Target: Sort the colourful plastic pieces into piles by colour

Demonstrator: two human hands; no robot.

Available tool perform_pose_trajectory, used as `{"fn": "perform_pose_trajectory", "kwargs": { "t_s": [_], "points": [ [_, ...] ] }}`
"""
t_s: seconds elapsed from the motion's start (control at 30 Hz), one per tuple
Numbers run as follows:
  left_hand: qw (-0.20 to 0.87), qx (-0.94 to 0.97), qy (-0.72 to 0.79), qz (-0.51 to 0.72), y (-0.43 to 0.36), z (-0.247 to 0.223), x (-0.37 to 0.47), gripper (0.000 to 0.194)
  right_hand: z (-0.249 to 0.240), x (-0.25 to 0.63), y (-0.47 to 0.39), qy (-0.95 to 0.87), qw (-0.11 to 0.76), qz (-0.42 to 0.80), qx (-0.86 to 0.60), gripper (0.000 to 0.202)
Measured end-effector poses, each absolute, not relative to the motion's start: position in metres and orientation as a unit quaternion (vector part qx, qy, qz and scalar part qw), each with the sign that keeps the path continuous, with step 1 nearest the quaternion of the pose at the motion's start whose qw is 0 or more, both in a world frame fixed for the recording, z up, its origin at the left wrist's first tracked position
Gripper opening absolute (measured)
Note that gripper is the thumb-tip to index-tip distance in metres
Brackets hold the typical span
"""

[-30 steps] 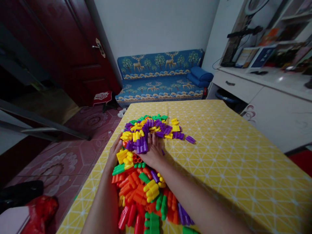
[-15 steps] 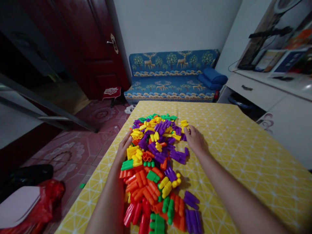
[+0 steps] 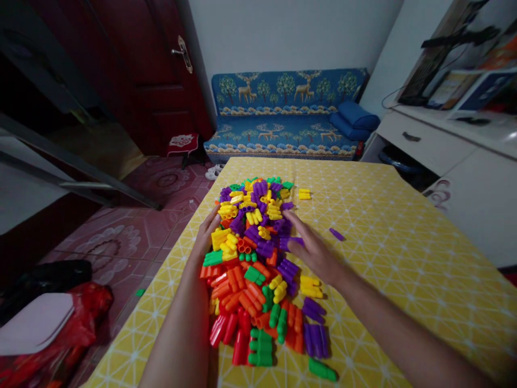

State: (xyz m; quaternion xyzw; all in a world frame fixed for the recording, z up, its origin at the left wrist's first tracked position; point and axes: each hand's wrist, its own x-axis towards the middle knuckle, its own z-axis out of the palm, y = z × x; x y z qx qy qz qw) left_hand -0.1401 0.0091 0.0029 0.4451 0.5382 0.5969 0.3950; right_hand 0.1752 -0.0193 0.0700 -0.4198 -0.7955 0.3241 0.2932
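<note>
A heap of plastic bullet-shaped building blocks (image 3: 234, 281) in purple, yellow, orange, red and green runs lengthwise over a table with a yellow patterned cloth (image 3: 388, 253). Along the heap's left side lies my left hand (image 3: 206, 233), its fingers stretched out beside yellow blocks. My right hand (image 3: 317, 253) rests against the right side with its fingers extended, touching purple blocks (image 3: 286, 243). Neither hand grips a block. Apart from the heap lie a purple piece (image 3: 336, 234), a small yellow block (image 3: 305, 194) and a green block (image 3: 322, 369).
Beyond the table stands a blue sofa (image 3: 278, 132) with a deer pattern. A white cabinet (image 3: 440, 145) is at the right. On the left are a dark red door (image 3: 161, 81), a small stool (image 3: 183, 144) and a red plastic bag (image 3: 91, 312) on the floor.
My right hand has moved left and nearer, pressing purple blocks toward the heap. Loose yellow and purple pieces now lie apart on the right. My left hand stays in about the same place.
</note>
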Motion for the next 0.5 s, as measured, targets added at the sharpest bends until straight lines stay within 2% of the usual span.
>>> {"fn": "perform_pose_trajectory", "kwargs": {
  "t_s": [0.13,0.23,0.37,0.5],
  "points": [
    [0.42,0.431,0.526,0.601,0.01,0.006,-0.136,0.076,0.03,0.244,-0.121,-0.87,0.176,0.173,-0.427,0.11],
    [0.409,0.44,0.526,0.602,0.009,0.009,-0.133,0.075,-0.004,0.26,-0.162,-0.885,0.151,0.101,-0.429,0.122],
    [0.4,0.445,0.534,0.597,0.008,0.01,-0.134,0.074,-0.014,0.222,-0.152,-0.858,0.171,0.078,-0.478,0.121],
    [0.421,0.44,0.534,0.586,0.012,0.001,-0.143,0.074,-0.002,0.162,-0.112,-0.859,0.182,0.114,-0.464,0.11]
  ]
}}
